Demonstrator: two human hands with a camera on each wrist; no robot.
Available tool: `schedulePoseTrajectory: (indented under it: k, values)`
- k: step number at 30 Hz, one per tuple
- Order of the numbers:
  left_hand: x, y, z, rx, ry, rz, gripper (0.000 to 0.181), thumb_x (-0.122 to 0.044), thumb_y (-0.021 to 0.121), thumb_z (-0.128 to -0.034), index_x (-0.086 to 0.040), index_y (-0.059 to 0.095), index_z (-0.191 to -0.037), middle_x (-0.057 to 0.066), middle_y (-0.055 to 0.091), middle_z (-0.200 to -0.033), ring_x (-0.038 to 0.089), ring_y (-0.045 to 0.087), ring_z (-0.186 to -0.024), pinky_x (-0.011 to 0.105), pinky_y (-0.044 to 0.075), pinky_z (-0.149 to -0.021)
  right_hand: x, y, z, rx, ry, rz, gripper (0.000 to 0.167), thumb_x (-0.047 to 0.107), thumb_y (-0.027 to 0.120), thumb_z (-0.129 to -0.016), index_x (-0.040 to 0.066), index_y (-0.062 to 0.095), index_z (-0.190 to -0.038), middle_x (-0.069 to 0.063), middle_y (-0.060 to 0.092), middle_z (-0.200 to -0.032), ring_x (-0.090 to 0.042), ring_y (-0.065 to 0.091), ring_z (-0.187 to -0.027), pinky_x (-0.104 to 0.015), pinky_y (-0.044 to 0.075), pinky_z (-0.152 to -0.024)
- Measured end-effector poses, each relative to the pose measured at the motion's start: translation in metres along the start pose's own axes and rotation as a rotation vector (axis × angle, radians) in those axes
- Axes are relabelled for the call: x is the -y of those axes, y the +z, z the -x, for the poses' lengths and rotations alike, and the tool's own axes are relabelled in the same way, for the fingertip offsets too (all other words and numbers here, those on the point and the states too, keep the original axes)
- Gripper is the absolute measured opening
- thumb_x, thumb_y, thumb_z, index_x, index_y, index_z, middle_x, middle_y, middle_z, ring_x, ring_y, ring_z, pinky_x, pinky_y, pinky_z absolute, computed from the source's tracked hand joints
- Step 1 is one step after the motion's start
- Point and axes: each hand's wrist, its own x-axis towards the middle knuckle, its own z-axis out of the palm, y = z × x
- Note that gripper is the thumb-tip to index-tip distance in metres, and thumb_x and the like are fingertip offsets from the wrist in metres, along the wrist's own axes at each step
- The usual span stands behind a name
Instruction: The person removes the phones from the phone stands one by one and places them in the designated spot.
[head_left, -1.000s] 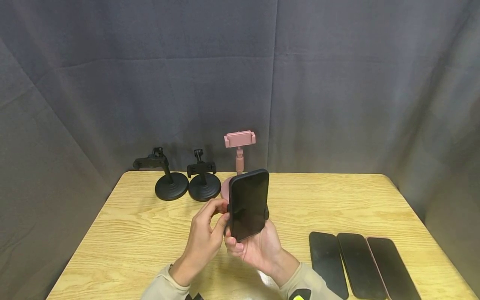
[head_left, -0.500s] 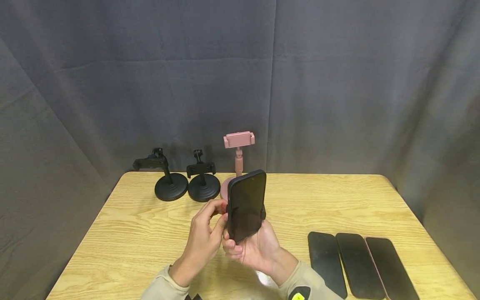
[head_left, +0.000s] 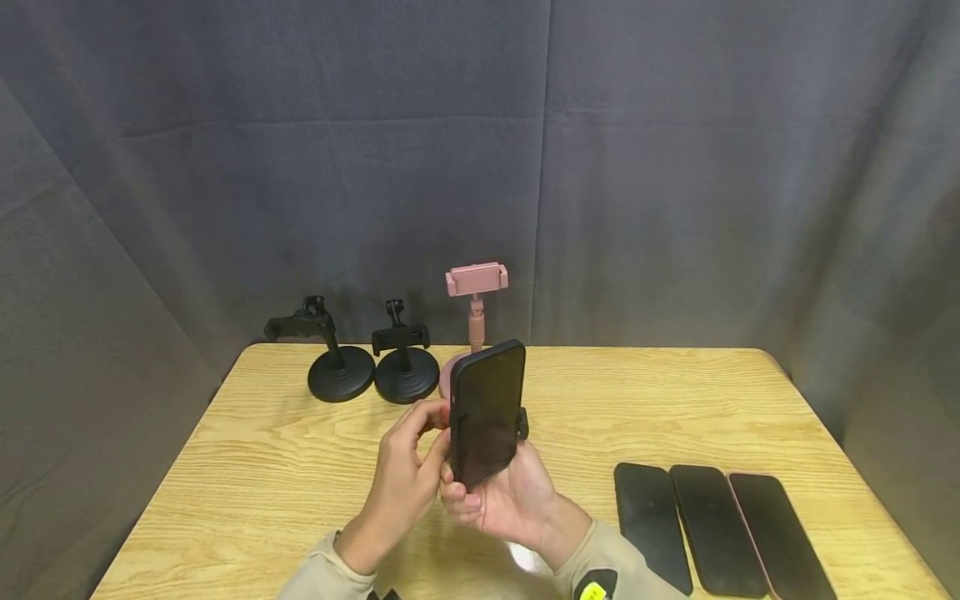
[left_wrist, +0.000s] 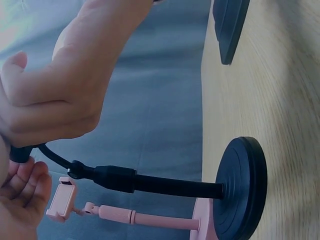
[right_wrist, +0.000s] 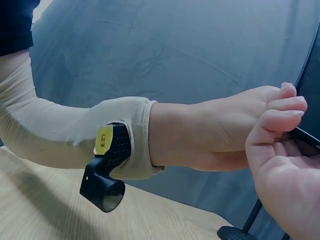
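Note:
In the head view a black smartphone [head_left: 487,417] stands upright, turned slightly sideways, with a black clamp arm [head_left: 522,423] at its right edge. My right hand [head_left: 517,500] cups its lower end, fingers curled at the bottom left corner. At the left edge my left hand [head_left: 408,467] has thumb and fingertips pinching close to the clamp; the exact contact is hidden. In the left wrist view a black phone stand [left_wrist: 160,185] rises from its round base toward the hands, and a black piece [left_wrist: 20,154] shows by the fingers. The phone covers that joint in the head view.
Two black phone stands [head_left: 341,371] [head_left: 407,373] and a pink phone stand [head_left: 477,279] line the back of the table. Front right, three dark phones [head_left: 652,525] [head_left: 718,529] [head_left: 782,533] lie flat side by side. A grey curtain [head_left: 637,183] encloses the table.
The phone has swivelled a little and shifted slightly left, so the clamp arm at its right edge shows more. Both hands keep nearly the same hold.

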Motion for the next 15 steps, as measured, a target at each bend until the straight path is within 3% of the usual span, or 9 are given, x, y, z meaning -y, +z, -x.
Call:
schedulePoseTrajectory:
  k: [6, 12, 15]
  values:
    - [0.0003, -0.0011, 0.0002, 0.005, -0.013, -0.011, 0.023, 0.012, 0.069, -0.0848, -0.001, 0.066, -0.104, 0.01, 0.07, -0.091, 0.012, 0.068, -0.09, 0.028, 0.059, -0.088, 0.0, 0.0021, 0.0012, -0.039, 0.025, 0.028, 0.048, 0.058, 0.034, -0.101, 0.02, 0.061, -0.111, 0.002, 0.065, -0.097, -0.006, 0.055, -0.076, -0.017, 0.034, -0.062]
    - [-0.0015, -0.0026, 0.0003, 0.014, -0.051, -0.051, 0.028, 0.011, 0.067, -0.0861, -0.002, 0.067, -0.111, 0.009, 0.072, -0.102, 0.018, 0.071, -0.096, 0.036, 0.061, -0.087, -0.0009, 0.0076, 0.0033, -0.057, 0.013, 0.014, 0.042, 0.054, 0.037, -0.101, 0.022, 0.06, -0.116, 0.0, 0.067, -0.1, -0.007, 0.057, -0.078, -0.017, 0.038, -0.059]
    - [-0.0023, -0.0031, 0.0006, 0.015, -0.079, -0.066, 0.028, 0.008, 0.068, -0.0866, 0.0, 0.068, -0.113, 0.01, 0.073, -0.104, 0.022, 0.072, -0.097, 0.039, 0.061, -0.086, -0.002, 0.0099, 0.0059, -0.057, 0.015, 0.053, 0.047, 0.055, 0.031, -0.103, 0.021, 0.06, -0.117, 0.001, 0.067, -0.1, -0.007, 0.058, -0.077, -0.017, 0.038, -0.059]
